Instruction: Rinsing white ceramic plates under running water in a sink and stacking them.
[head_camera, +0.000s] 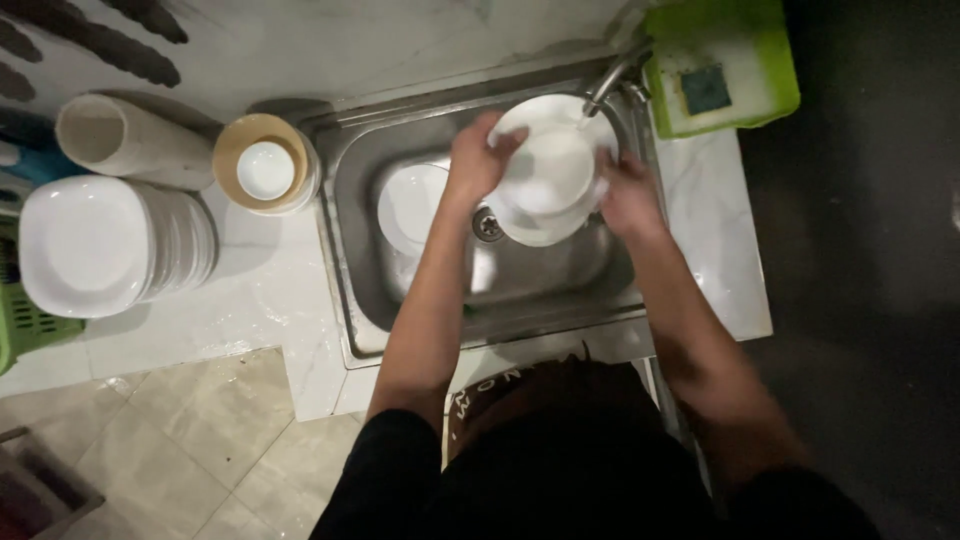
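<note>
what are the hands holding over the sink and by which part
A white plate, held by its rim: left hand on the left edge, right hand on the right edge, under the tap.

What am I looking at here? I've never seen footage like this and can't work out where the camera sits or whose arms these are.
There is no machine here. The one picture comes from a camera worn on a person's head, looking straight down, so the two bare arms belong to the wearer. The left hand and the right hand both grip a white bowl over a steel sink, just under the tap. Another white dish lies in the sink. On the counter to the left stand a stack of white plates, a stack of tan bowls and a white cylinder lying on its side. Behind the tap sits a green tray with a sponge.
</note>
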